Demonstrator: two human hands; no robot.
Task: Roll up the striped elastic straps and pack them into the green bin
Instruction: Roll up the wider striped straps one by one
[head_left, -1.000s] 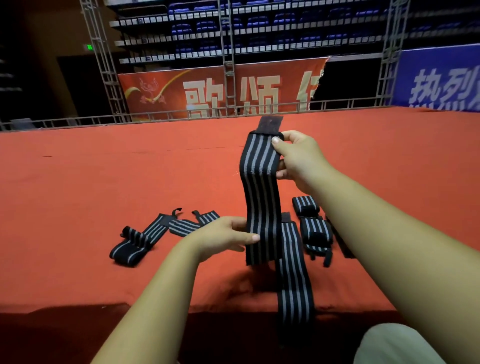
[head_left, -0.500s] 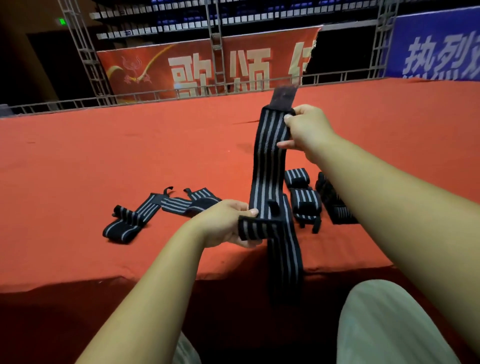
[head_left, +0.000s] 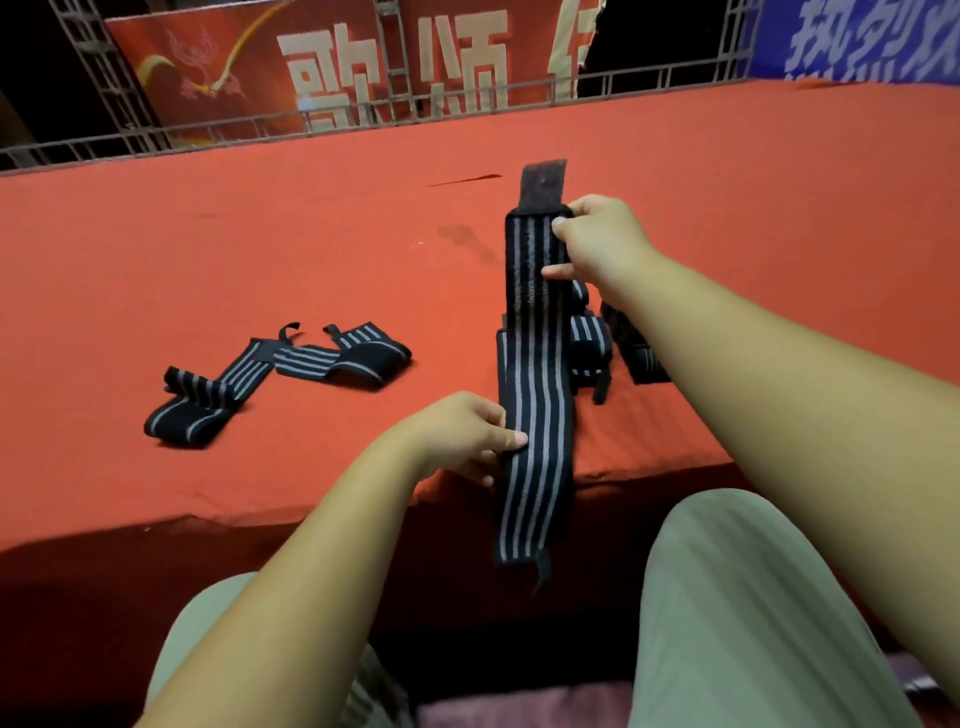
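Red table (head_left: 260, 260): left hand (head_left: 457, 436), right hand (head_left: 602, 244) pinch one strap (head_left: 535, 374); two loose straps (head_left: 343, 358), perhaps three rolls (head_left: 589, 338)

Red banner (head_left: 337, 67); blue banner (head_left: 857, 39); metal railing (head_left: 156, 137)

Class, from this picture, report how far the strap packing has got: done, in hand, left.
Done: a few rolled straps lie on the red table. In hand: the right hand grips the top of a long strap, the left hand pinches it lower, unrolled. Left: loose straps need rolling; no green bin in view.
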